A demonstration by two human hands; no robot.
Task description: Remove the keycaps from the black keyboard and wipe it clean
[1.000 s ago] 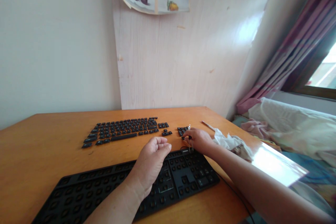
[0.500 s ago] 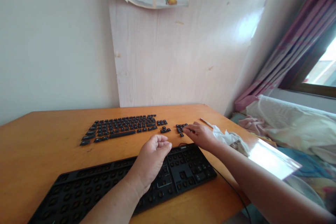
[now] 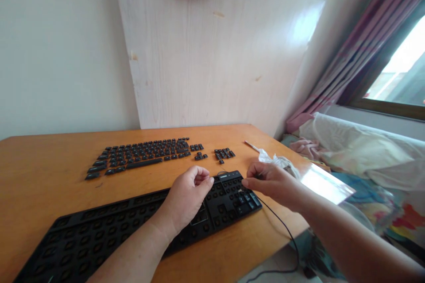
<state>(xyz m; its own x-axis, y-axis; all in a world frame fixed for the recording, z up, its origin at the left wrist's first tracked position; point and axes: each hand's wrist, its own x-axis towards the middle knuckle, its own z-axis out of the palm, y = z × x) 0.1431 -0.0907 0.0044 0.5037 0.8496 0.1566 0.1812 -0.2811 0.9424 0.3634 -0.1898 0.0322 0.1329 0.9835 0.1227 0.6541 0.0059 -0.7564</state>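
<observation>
A black keyboard base with its keycaps off lies along the near edge of an orange wooden table. My left hand rests on the base's right half, curled into a loose fist with nothing visible in it. My right hand hovers over the base's right end, fingers pinched together; what they hold, if anything, I cannot make out. Removed black keycaps lie in keyboard order farther back. A small block of number-pad keycaps sits to their right, beyond both hands.
A crumpled white tissue and a thin white stick lie right of the keycaps. A glossy sheet overhangs the table's right edge. The keyboard's cable drops off the front. A bed, curtain and window stand to the right.
My right hand has pulled back from the number-pad keycaps to above the keyboard base's right end. The view has swung right and down. My left hand has stayed on the base.
</observation>
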